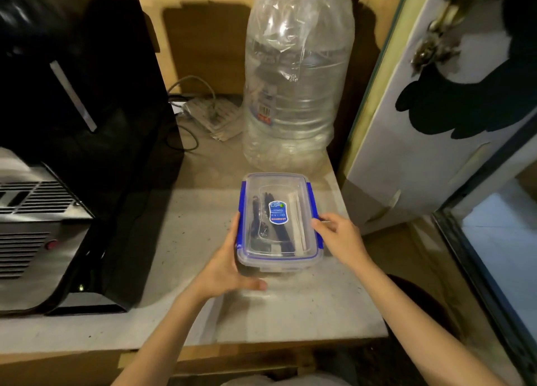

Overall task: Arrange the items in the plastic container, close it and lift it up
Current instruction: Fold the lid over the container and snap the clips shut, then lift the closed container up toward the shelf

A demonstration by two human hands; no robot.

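Both forearms reach in; the left hand [225, 269] cups the near-left corner of one rectangular clear plastic container [277, 252], the right hand [337, 234] presses its blue side clip. It sits lidded on the speckled worktop [290, 313], dark pens [279, 234] inside. Behind stands one large crinkled water bottle [296, 80].

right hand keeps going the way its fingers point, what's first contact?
The right hand points left at the clear plastic container with blue clips. Its fingers look already at the right-side clip, so that comes first; actual contact unclear.
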